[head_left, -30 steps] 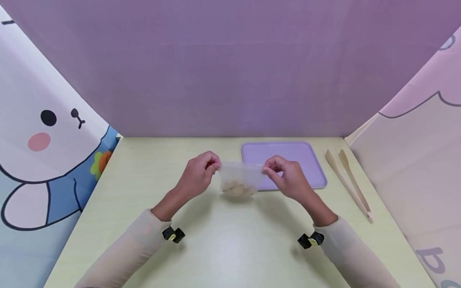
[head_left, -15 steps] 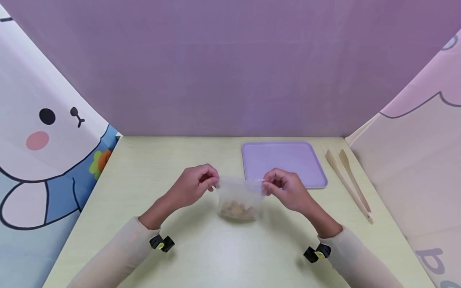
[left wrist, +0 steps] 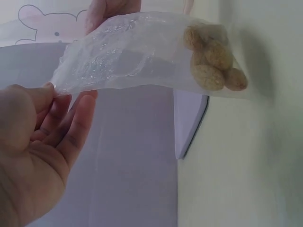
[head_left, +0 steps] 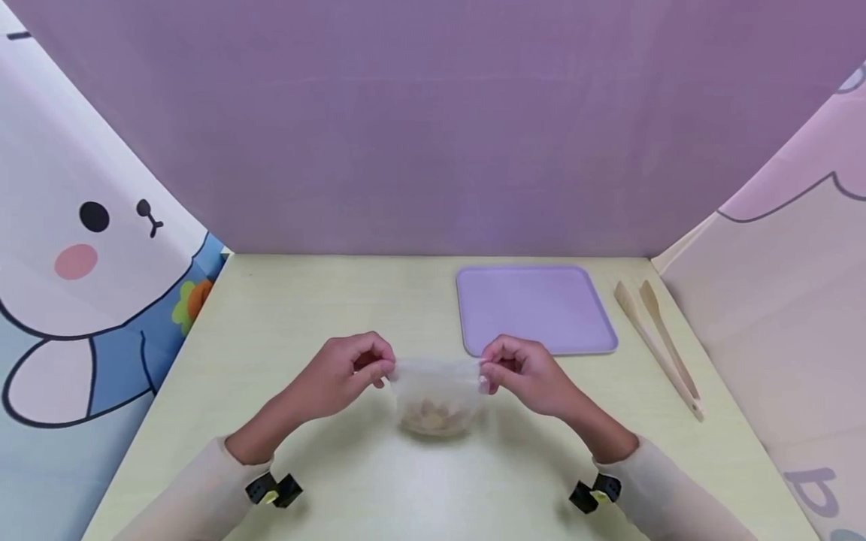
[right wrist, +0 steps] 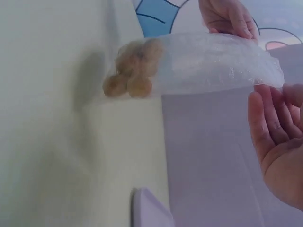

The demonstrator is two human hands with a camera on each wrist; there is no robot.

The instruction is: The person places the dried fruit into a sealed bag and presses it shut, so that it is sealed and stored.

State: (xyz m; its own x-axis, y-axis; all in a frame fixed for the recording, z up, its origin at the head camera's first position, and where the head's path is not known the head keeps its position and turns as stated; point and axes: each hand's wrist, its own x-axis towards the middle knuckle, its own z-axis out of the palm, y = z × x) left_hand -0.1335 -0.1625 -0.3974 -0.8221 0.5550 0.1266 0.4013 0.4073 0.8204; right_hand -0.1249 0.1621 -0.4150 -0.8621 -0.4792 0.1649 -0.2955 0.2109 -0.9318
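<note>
Between my two hands hangs a translucent plastic bag (head_left: pixel 436 379), its top edge stretched sideways. Several light brown, rough, roundish pieces (left wrist: pixel 210 66) lie at its bottom; their exact kind does not show. The left hand (head_left: pixel 352 372) pinches the bag's upper left corner between thumb and fingers. At the opposite corner the right hand (head_left: pixel 524 372) pinches in the same way. In the right wrist view the brown pieces (right wrist: pixel 135 68) show through the plastic, close over the table.
A flat purple tray (head_left: pixel 537 308) lies toward the back of the pale table (head_left: pixel 304 300), just beyond the right hand. Wooden tongs (head_left: pixel 659 349) lie to its right. A purple wall (head_left: pixel 433 128) closes off the back, with printed cloth panels at both sides.
Both hands have come nearer the body with the bag between them, and it no longer overlaps the tray. The brown pieces remain at its bottom; tray and tongs have stayed put.
</note>
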